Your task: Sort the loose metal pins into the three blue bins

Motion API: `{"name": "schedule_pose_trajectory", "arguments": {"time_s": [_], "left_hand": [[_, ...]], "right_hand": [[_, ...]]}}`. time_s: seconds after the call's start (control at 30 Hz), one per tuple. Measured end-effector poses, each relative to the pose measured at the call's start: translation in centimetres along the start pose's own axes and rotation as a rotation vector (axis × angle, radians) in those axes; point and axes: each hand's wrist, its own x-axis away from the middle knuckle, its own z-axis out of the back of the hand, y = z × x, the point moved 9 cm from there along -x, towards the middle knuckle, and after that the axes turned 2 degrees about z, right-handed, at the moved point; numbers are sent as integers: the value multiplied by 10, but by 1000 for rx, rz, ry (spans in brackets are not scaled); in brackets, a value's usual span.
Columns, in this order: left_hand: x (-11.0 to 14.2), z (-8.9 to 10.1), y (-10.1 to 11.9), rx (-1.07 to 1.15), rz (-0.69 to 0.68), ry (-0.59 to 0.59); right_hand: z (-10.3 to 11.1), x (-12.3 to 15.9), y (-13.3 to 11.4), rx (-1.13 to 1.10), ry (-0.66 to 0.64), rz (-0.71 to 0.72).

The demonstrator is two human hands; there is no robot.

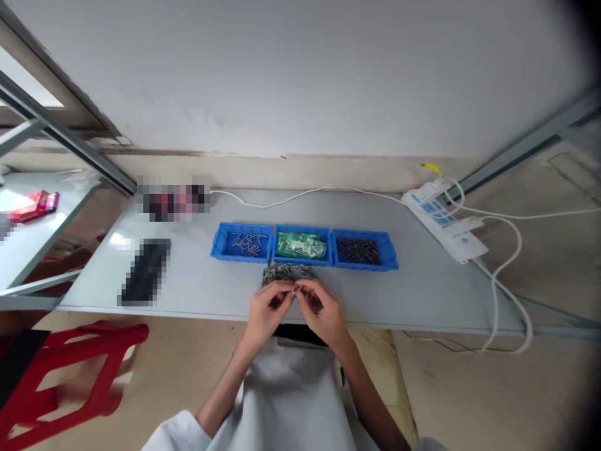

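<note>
Surface (pixel 436 294) carries three blue bins in a row: left bin (pixel 218 243) with loose silver pins, middle bin (pixel 280 255) with green-tinted packets, right bin (pixel 389 250) with dark pins; power strip (pixel 444 227) well off to the right. Pile (pixel 288 272) of metal pins sits just in front of the bins, near the middle one. Left hand (pixel 271 308) and right hand (pixel 323 311) meet at the pile's near side, both grips closed, fingertips pinching one small part (pixel 295 290), mostly hidden.
</note>
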Motion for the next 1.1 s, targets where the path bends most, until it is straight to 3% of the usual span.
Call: {"name": "schedule_pose_trajectory", "arguments": {"time_s": [0.37, 0.63, 0.73, 0.9, 1.0, 1.1], "left_hand": [[-1, 2, 0, -27, 6, 37], [-2, 2, 7, -30, -15, 17], [-3, 3, 11, -62, 8, 40], [-2, 6, 15, -93, 21, 94], [-1, 6, 12, -106, 48, 101], [0, 7, 9, -118, 73, 116]], "right_hand": [[1, -1, 0, -7, 6, -9], [5, -6, -15, -43, 37, 77], [28, -22, -22, 22, 140, 91], [116, -41, -6, 349, 605, -37], [128, -44, 7, 466, 553, -37], [112, -30, 16, 464, 465, -30]]}}
